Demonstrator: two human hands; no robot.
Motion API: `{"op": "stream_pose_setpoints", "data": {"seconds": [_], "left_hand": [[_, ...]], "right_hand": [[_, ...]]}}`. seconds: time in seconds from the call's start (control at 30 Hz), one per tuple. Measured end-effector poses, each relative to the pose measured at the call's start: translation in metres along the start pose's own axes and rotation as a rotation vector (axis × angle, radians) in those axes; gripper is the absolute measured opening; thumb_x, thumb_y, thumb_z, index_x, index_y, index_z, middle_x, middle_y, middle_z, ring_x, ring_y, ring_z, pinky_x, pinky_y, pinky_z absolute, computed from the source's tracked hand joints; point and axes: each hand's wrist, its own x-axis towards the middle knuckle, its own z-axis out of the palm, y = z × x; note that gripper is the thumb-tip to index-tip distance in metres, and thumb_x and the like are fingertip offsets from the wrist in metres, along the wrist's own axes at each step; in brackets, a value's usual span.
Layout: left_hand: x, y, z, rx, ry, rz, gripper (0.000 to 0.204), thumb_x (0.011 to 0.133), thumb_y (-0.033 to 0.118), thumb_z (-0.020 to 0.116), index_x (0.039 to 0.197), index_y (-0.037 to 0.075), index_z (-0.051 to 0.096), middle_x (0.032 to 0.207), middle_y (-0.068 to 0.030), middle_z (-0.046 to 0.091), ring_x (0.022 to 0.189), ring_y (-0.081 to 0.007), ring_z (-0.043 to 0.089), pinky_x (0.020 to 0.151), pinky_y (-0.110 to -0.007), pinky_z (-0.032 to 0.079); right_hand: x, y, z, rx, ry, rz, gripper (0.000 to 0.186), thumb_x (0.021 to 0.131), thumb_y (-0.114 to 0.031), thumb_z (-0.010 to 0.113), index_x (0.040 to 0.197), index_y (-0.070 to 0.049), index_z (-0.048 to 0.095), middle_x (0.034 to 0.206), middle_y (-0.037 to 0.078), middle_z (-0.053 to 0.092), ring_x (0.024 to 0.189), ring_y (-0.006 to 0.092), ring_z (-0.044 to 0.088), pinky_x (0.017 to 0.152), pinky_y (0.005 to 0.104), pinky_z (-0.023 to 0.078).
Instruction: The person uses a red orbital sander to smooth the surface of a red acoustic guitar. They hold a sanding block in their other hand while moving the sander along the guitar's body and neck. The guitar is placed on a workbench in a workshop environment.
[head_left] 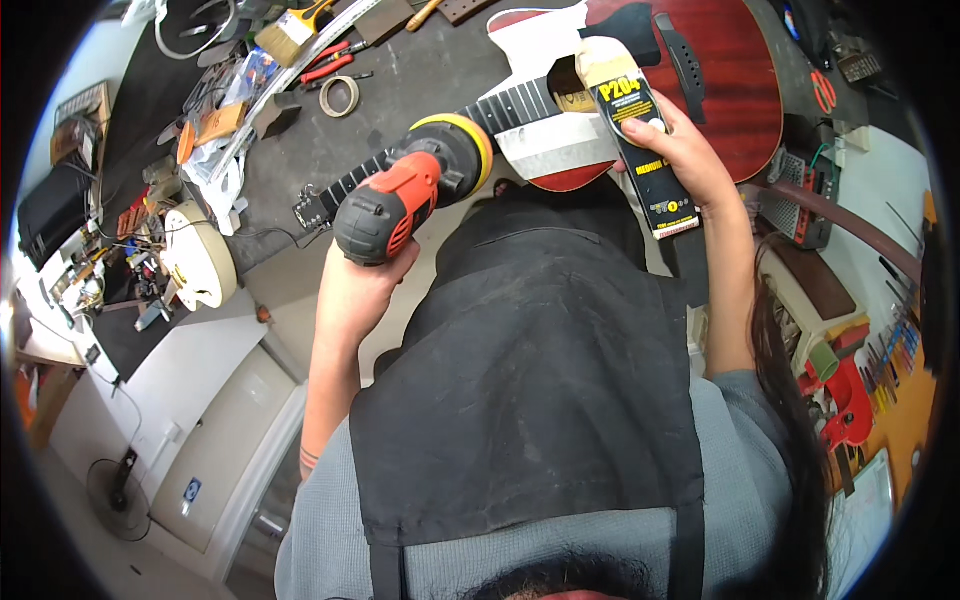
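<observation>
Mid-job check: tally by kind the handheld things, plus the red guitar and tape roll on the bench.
Power tool, in the left hand: 1
Bottle, in the right hand: 1
Red guitar: 1
Tape roll: 1
Total: 4

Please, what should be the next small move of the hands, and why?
Perhaps bring the black bottle nearer the yellow-edged pad: the right hand holds the bottle, the left hand holds the power tool bearing that pad, and the two stand apart.

Glossy wooden guitar body (730, 85), plastic polisher (408, 188), matt cloth apron (530, 400)
</observation>
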Motion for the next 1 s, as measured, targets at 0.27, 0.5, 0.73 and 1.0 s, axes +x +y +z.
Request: {"op": "stream_pose_setpoints", "data": {"seconds": [0.27, 0.5, 0.73, 1.0], "left_hand": [[0.034, 0.078, 0.027, 0.28, 0.053, 0.108, 0.05, 0.096, 0.01, 0.083, 0.145, 0.004, 0.073, 0.103, -0.0041, 0.078, 0.09, -0.015, 0.071, 0.086, -0.036, 0.058], [0.052, 0.1, 0.035, 0.446, 0.014, 0.208, 0.068, 0.099, 0.007, 0.084, 0.162, 0.011, 0.058, 0.151, -0.0165, 0.075, 0.142, -0.032, 0.072, 0.119, -0.043, 0.055], [0.05, 0.112, 0.042, 0.498, 0.03, 0.142, 0.071, 0.101, 0.007, 0.083, 0.165, 0.012, 0.055, 0.153, -0.0158, 0.074, 0.141, -0.0331, 0.073, 0.118, -0.043, 0.055], [0.054, 0.131, 0.049, 0.39, 0.031, -0.021, 0.064, 0.098, 0.001, 0.079, 0.159, 0.008, 0.062, 0.166, -0.0134, 0.061, 0.152, -0.0326, 0.061, 0.127, -0.044, 0.048]], "right_hand": [[0.038, 0.04, -0.024, 0.019, -0.024, -0.033, 0.063, 0.103, -0.038, 0.086, 0.149, 0.002, 0.065, 0.129, 0.011, 0.078, 0.117, 0.0168, 0.074, 0.099, 0.0338, 0.061], [0.037, 0.037, -0.019, 0.031, 0.012, -0.051, 0.066, 0.102, -0.036, 0.088, 0.149, 0.003, 0.063, 0.133, 0.013, 0.078, 0.122, 0.0176, 0.074, 0.106, 0.0345, 0.058], [0.039, 0.039, -0.014, -0.023, 0.059, -0.052, 0.068, 0.101, -0.037, 0.088, 0.15, 0.003, 0.063, 0.132, 0.014, 0.078, 0.12, 0.0196, 0.075, 0.105, 0.0362, 0.059], [0.039, 0.038, -0.013, 0.003, 0.059, -0.066, 0.067, 0.101, -0.038, 0.088, 0.148, 0.004, 0.063, 0.13, 0.014, 0.078, 0.119, 0.0193, 0.075, 0.105, 0.0368, 0.059]]}}
